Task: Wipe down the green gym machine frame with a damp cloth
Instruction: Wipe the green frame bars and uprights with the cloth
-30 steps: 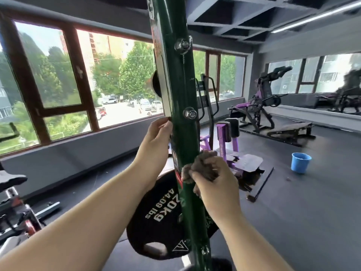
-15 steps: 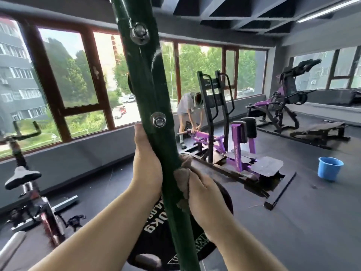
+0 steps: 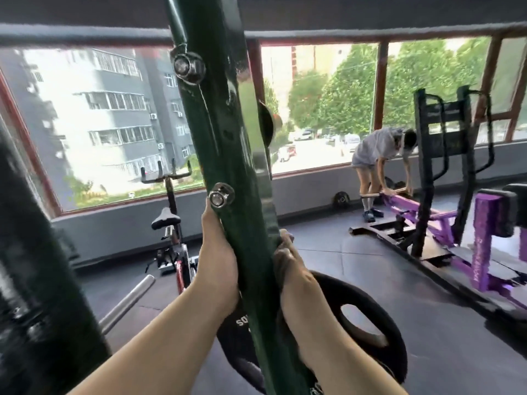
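Observation:
A dark green frame post (image 3: 228, 138) with two chrome bolts runs up the middle of the head view. My left hand (image 3: 218, 260) rests against the post's left side just below the lower bolt, fingers pointing up along it. My right hand (image 3: 291, 269) grips a brownish-grey cloth (image 3: 282, 249) and presses it against the post's right side at the same height. Most of the cloth is hidden behind the post and my fingers.
A black weight plate (image 3: 368, 323) hangs behind the post, low down. A second dark post (image 3: 37, 280) stands at the left. An exercise bike (image 3: 171, 238) stands by the windows. A person (image 3: 376, 166) bends over a purple machine (image 3: 484, 238) at right.
My head has turned left, so the post looks larger and the bike has come into view. My right hand with the cloth has slid round to the post's right side.

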Demonstrator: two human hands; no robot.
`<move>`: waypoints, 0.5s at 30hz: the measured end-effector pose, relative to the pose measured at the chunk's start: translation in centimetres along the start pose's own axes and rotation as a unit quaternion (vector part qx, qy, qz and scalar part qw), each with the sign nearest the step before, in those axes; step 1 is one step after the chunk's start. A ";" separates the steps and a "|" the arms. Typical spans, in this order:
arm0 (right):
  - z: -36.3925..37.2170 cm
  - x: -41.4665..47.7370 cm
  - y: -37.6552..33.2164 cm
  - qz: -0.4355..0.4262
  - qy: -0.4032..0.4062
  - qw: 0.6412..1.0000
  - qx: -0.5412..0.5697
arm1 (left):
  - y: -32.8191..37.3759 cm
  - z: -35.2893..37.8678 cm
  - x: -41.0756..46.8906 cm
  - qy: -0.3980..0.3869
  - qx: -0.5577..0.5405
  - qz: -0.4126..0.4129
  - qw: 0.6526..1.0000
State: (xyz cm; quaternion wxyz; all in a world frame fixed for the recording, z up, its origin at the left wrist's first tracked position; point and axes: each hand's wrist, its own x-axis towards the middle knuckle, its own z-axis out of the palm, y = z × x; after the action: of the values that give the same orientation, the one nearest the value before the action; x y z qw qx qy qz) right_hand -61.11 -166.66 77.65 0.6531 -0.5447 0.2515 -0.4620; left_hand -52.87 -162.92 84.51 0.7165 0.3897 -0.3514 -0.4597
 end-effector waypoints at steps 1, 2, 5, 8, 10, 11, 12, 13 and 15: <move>0.5 0.7 -1.6 -0.030 -0.022 0.999 -0.003 | 0.0 0.2 0.0 -0.005 -0.002 0.006 1.000; 1.1 1.3 -3.2 -0.072 -0.033 0.997 -0.006 | -0.1 0.3 -0.1 -0.004 -0.005 0.016 1.000; 2.1 1.9 -5.8 -0.190 -0.040 0.980 -0.043 | -0.2 0.4 0.0 0.019 0.007 0.052 0.998; 0.8 0.0 -2.6 -0.202 -0.039 0.971 -0.123 | -0.3 0.5 0.1 0.057 0.028 0.057 0.996; -0.3 -2.2 0.1 -0.173 -0.028 0.971 -0.163 | -0.4 0.7 0.1 0.105 0.019 0.047 0.993; -0.5 -2.7 1.0 -0.150 -0.021 0.973 -0.174 | -0.4 0.7 0.1 0.119 0.022 0.049 0.991; -0.5 -2.7 1.2 -0.121 -0.025 0.979 -0.165 | -0.4 0.9 -0.1 0.116 0.027 0.049 0.992; -0.3 -2.0 0.9 -0.102 -0.032 0.984 -0.145 | -0.4 1.1 -0.3 0.103 0.029 0.046 0.993; 0.4 0.2 -1.2 -0.111 -0.054 0.987 -0.105 | -0.5 1.2 -0.5 0.069 0.032 0.039 0.996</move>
State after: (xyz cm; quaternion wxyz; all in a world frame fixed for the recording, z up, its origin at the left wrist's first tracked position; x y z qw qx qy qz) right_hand -61.09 -166.63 78.96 0.5494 -0.6591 0.2006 -0.4728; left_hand -54.20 -162.90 84.57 0.7435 0.4294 -0.3303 -0.3921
